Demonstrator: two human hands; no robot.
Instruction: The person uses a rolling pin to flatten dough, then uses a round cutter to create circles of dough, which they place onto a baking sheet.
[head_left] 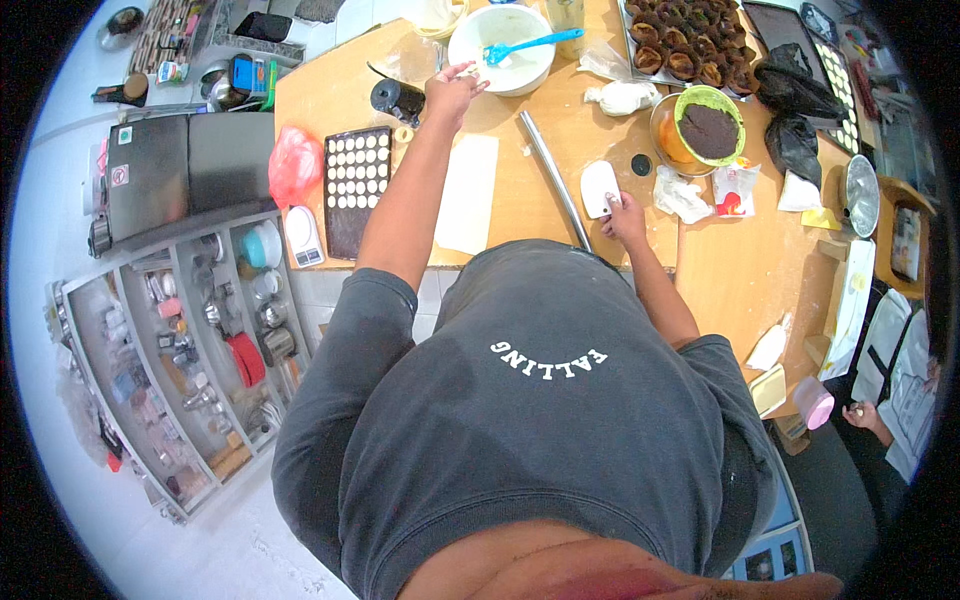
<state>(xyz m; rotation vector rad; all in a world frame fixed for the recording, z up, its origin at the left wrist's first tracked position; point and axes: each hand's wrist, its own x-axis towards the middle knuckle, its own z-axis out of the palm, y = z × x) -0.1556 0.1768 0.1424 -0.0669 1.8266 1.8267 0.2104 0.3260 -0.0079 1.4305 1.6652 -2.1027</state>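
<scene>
My left hand (pixel 455 92) reaches to the near-left rim of a white bowl (pixel 515 75) of pale contents, where a blue spatula (pixel 530 43) rests; its fingers are apart and slightly curled, with nothing clear in them. My right hand (pixel 622 222) grips a white flat scraper (pixel 600 182) beside a long metal tube (pixel 560 185). Between my arms lies a white paper sheet (pixel 466 195). Left of my forearm are a dark tray of pale rounds (pixel 355 215), a black cylindrical object (pixel 392 98) and a digital scale (pixel 303 238).
A tray of brown cups (pixel 685 45), a green bowl of dark powder (pixel 708 128) and black bags (pixel 800 80) cover the right of the table (pixel 730 270). A metal shelf rack (pixel 180 360) stands at left. A co-worker's hand (pixel 862 415) shows at far right.
</scene>
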